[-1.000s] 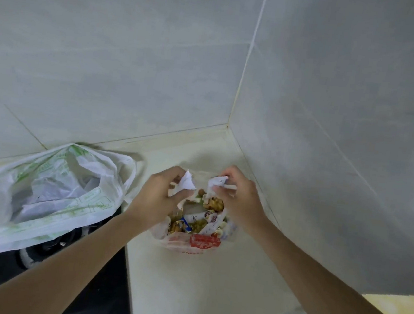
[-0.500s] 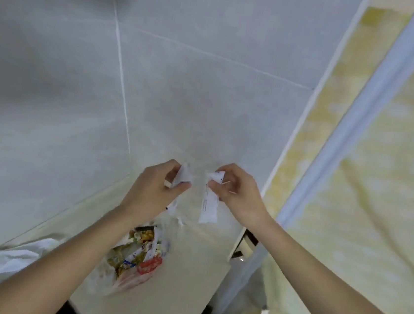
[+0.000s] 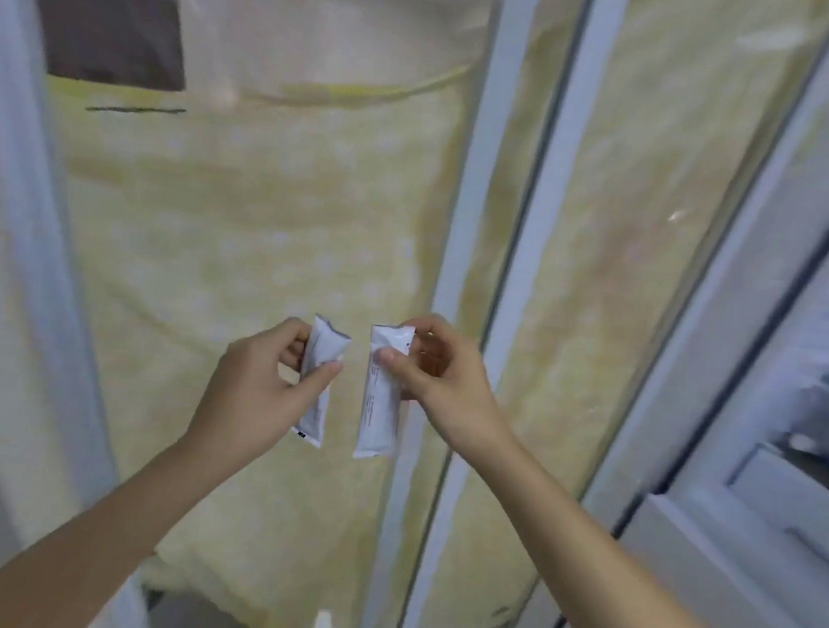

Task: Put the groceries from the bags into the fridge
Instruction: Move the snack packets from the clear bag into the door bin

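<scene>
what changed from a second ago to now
Both hands lifted a white packet each out of the bag on the counter, and the view swung right, away from the counter and bags to a glass door with a yellow curtain. Unchanged: left hand pinches one packet, right hand the other.

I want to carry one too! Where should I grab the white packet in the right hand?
Pinch the white packet by its free lower half, coming from below with finger and thumb on its flat faces. It hangs upright, and the right hand already pinches the top end, so the bottom is the clear part.
</scene>
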Demonstrator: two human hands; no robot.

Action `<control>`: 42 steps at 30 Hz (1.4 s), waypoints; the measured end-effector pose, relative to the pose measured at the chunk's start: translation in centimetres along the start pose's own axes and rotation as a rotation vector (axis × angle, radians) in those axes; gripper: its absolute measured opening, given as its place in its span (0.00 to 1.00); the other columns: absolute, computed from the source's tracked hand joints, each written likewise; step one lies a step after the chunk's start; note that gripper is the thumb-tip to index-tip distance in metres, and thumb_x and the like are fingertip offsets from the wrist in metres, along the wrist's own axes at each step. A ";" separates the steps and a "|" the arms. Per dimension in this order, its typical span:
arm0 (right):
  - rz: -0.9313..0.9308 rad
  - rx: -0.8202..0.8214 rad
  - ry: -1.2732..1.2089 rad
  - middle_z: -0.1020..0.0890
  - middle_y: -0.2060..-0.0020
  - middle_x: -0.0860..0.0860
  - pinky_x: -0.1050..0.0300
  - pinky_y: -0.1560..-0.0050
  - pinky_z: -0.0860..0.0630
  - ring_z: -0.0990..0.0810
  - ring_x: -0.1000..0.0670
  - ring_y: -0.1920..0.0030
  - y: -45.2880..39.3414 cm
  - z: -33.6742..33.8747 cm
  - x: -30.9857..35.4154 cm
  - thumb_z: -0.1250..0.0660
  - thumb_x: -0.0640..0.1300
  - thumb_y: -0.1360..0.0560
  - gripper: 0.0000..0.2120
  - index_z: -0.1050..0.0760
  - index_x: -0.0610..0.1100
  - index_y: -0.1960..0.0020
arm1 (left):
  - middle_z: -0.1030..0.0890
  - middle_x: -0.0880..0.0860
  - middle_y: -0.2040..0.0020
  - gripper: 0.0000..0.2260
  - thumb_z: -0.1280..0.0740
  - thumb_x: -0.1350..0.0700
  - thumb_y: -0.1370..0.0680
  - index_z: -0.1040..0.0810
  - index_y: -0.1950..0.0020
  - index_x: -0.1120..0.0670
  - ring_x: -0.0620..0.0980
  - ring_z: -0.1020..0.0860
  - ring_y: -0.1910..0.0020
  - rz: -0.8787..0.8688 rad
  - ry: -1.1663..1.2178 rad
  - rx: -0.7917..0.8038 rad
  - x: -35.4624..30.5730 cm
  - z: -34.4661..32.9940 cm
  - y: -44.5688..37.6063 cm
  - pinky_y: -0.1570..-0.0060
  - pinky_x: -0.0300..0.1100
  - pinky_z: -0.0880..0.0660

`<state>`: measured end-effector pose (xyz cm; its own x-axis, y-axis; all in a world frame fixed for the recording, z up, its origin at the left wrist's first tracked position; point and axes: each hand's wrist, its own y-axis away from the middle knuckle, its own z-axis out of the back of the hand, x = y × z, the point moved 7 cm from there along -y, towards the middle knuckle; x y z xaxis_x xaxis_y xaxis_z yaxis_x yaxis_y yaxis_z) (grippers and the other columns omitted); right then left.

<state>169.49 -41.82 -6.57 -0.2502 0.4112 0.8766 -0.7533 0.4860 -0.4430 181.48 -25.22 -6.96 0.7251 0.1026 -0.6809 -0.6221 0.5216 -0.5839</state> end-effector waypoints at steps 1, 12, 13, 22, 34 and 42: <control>-0.006 -0.066 0.028 0.26 0.63 0.50 0.44 0.60 0.19 0.24 0.48 0.61 0.9 4.0 0.0 0.25 0.42 0.23 0.08 0.23 0.42 0.48 | 0.17 0.43 0.59 0.06 0.24 0.53 0.25 0.20 0.56 0.47 0.45 0.19 0.57 -0.025 0.036 0.025 -2.0 -3.3 -0.7 0.64 0.33 0.24; -0.059 -0.697 0.375 0.27 0.67 0.59 0.51 0.61 0.26 0.27 0.55 0.65 14.7 37.0 2.7 0.25 0.45 0.22 0.08 0.24 0.45 0.52 | 0.18 0.41 0.58 0.06 0.24 0.53 0.25 0.21 0.56 0.46 0.43 0.20 0.62 -0.274 0.454 0.395 -24.2 -34.7 -0.7 0.57 0.44 0.22; -0.071 -0.746 0.419 0.28 0.68 0.60 0.54 0.61 0.28 0.29 0.56 0.66 16.4 38.9 2.8 0.25 0.46 0.22 0.09 0.25 0.45 0.53 | 0.17 0.41 0.58 0.06 0.24 0.53 0.25 0.21 0.55 0.46 0.44 0.20 0.62 -0.297 0.492 0.443 -26.2 -37.0 -0.3 0.57 0.44 0.21; -0.369 -1.361 0.818 0.21 0.64 0.54 0.49 0.58 0.24 0.23 0.51 0.63 31.6 50.6 3.6 0.30 0.54 0.22 0.11 0.27 0.48 0.52 | 0.18 0.48 0.64 0.10 0.24 0.50 0.26 0.23 0.59 0.51 0.50 0.19 0.62 -0.373 0.741 0.879 -41.5 -53.9 8.6 0.59 0.51 0.21; -0.790 -1.357 1.111 0.19 0.59 0.48 0.50 0.57 0.24 0.19 0.45 0.57 37.1 57.8 -2.7 0.28 0.47 0.21 0.09 0.26 0.43 0.49 | 0.21 0.46 0.58 0.12 0.28 0.46 0.25 0.27 0.48 0.49 0.55 0.20 0.55 -0.328 0.537 1.100 -42.9 -67.3 15.7 0.60 0.46 0.25; -0.948 -1.111 1.319 0.16 0.51 0.42 0.46 0.51 0.21 0.18 0.39 0.49 35.5 59.7 -5.6 0.32 0.47 0.20 0.12 0.24 0.39 0.43 | 0.25 0.52 0.41 0.29 0.26 0.36 0.30 0.26 0.37 0.52 0.55 0.29 0.37 -0.661 0.217 0.943 -41.7 -70.2 15.6 0.45 0.51 0.28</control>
<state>107.83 -72.92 -15.96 0.8625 -0.2624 0.4327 0.4313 0.8284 -0.3575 120.81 -80.84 -18.71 0.7031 -0.5225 -0.4823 0.3881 0.8503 -0.3554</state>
